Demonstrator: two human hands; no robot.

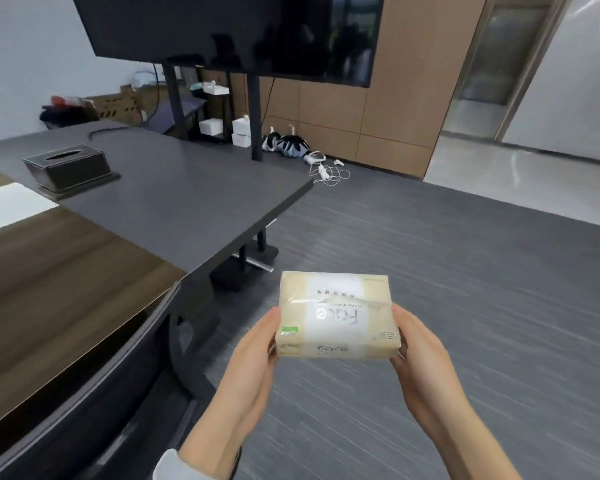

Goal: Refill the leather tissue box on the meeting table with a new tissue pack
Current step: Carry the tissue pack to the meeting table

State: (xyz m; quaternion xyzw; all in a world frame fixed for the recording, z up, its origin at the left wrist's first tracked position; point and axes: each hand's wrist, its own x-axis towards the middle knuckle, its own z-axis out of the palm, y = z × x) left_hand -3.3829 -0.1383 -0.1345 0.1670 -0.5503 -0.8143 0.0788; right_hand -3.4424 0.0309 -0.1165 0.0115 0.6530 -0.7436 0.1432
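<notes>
Left hand [257, 351], right hand [420, 355]: each pressed flat against one end of the tissue pack [336, 317], held between them over the floor, just off the surface [187, 195] corner.
Tissue pack: sealed plastic wrap, likely slick; squeezed by its ends only, it could slip or buckle and drop.
Tissue box [68, 168]: dark leather, closed, far across the surface, well apart from the pack; slot looks empty. Opening it one-handed risks sliding it on its tray.
</notes>
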